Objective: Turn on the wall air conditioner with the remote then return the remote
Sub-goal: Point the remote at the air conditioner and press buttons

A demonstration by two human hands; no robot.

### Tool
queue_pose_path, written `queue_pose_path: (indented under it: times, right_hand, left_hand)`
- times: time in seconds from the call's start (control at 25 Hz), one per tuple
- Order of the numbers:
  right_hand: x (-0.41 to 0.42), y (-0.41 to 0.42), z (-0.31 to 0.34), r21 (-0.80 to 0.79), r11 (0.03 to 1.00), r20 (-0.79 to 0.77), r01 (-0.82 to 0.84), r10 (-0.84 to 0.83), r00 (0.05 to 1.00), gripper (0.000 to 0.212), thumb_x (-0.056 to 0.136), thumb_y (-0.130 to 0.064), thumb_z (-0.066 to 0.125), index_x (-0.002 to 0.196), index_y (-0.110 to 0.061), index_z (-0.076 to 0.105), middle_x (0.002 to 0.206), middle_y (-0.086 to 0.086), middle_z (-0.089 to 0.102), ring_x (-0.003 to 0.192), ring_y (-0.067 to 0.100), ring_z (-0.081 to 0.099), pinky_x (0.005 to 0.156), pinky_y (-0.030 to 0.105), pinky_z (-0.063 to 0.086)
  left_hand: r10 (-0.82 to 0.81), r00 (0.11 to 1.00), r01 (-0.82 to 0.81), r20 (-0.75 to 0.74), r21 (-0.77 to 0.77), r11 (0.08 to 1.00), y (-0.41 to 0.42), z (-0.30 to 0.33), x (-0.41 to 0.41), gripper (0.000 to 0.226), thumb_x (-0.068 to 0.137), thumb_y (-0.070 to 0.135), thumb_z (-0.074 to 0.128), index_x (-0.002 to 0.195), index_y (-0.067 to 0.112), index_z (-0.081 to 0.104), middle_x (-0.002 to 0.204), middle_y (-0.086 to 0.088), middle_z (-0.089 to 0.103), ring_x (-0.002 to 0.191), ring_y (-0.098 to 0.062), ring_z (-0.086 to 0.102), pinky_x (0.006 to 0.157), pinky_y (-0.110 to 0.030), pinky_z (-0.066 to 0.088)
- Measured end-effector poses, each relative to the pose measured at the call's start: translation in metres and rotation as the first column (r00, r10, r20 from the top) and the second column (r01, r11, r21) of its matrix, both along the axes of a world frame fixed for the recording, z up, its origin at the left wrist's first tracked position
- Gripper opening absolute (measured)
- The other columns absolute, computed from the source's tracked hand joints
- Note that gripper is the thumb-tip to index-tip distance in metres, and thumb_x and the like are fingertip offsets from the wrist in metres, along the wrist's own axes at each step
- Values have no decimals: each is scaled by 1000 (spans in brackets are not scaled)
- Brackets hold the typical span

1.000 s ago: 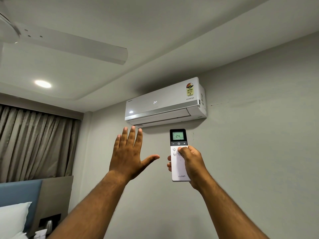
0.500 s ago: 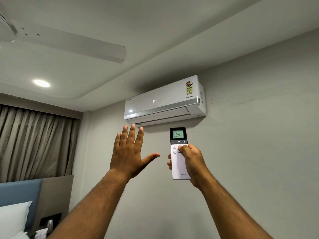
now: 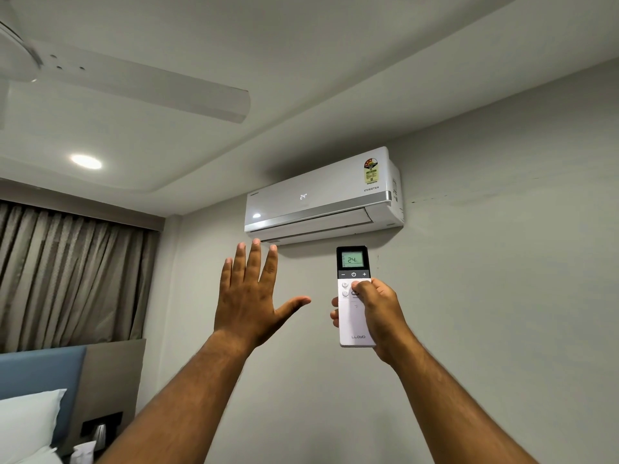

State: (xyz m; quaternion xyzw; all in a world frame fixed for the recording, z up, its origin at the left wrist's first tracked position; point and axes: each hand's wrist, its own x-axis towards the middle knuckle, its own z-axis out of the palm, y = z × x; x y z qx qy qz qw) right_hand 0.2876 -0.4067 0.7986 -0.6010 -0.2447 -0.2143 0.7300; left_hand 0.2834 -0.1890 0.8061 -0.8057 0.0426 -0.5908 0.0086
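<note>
Two lit readings of 24 were seen, one on the remote (image 3: pixel 355 296) and one on the front panel of the wall air conditioner (image 3: pixel 323 195), so the unit was judged to be already on, though its lower flap looked nearly closed and no airflow could be confirmed. The remote was held upright and raised toward the unit, just below its right half, well apart from it. It was clamped in the right hand (image 3: pixel 378 313), with fingertips wrapped round its left edge and the thumb laid on the white buttons just under the power key. The left hand (image 3: pixel 251 296) was held empty and spread wide, palm toward the wall, to the left of the remote and below the unit's left end. Farther out, a ceiling fan blade (image 3: pixel 150 88) and a lit ceiling lamp (image 3: pixel 86 161) were seen up left, with curtains (image 3: pixel 67 276) and a blue headboard (image 3: pixel 37 373) far left and low. A stray press was judged the main risk: with the thumb resting on the keys, the mode could be changed or the unit switched off again. A slip could also be caused while the remote was lowered for its return, whose place was not in view.
</note>
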Motion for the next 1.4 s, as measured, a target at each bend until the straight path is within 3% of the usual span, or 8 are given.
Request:
queue_pose_path:
  times: [0.24, 0.52, 1.04, 1.4]
  right_hand:
    - [2, -1, 0, -3, 1000, 2, 8, -8, 1000, 19, 96, -24, 50, 107, -10, 57, 93, 23, 74, 68, 35, 72, 62, 39, 60]
    - [1, -4, -1, 18, 1000, -8, 7, -7, 1000, 16, 95, -21, 49, 103, -10, 58, 86, 20, 74, 61, 31, 72, 55, 36, 59]
    - [4, -4, -4, -7, 999, -34, 31, -31, 999, 20, 96, -23, 49, 107, -9, 56, 93, 23, 73, 67, 34, 72, 61, 39, 60]
    - [4, -1, -5, -12, 999, -38, 32, -33, 999, 17, 97, -23, 49, 105, -10, 56, 92, 22, 73, 65, 32, 72, 60, 39, 61]
  left_hand:
    - [0, 1000, 0, 11, -1, 1000, 3, 0, -2, 105, 69, 90, 4, 148, 22, -8, 161, -10, -4, 147, -31, -10, 118, -47, -3]
    - [23, 1000, -23, 15, 6, 1000, 4, -1, -5, 104, 70, 89, 4, 148, 22, -7, 160, -10, -3, 148, -32, -8, 118, -48, -5]
    - [33, 999, -33, -3, 3, 999, 4, 2, -11, 105, 67, 89, 0, 147, 22, -13, 158, -9, -13, 147, -31, -15, 119, -49, -6]
    - [2, 1000, -2, 7, -13, 1000, 7, -1, -7, 105, 68, 89, 4, 148, 21, -6, 159, -11, -5, 147, -32, -10, 119, -50, -3]
